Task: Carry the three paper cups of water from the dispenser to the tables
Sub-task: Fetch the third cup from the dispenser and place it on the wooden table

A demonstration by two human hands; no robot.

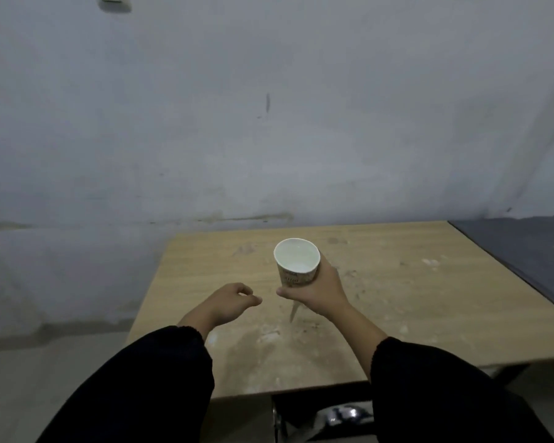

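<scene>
A white paper cup (296, 262) with a printed side is held upright over the wooden table (397, 298). My right hand (320, 290) is wrapped around its lower half from the right. The cup's white inside shows from above; I cannot tell how much water it holds. My left hand (232, 300) hovers just left of the cup, fingers loosely curled with nothing in them, above the table's left part. No other cups and no dispenser are in view.
The table stands against a pale, stained wall (269, 123) and carries whitish smears. A dark grey surface (525, 247) adjoins it at the right. Under the front edge is a dark frame with a shiny object (346, 414). Bare floor (45, 362) lies left.
</scene>
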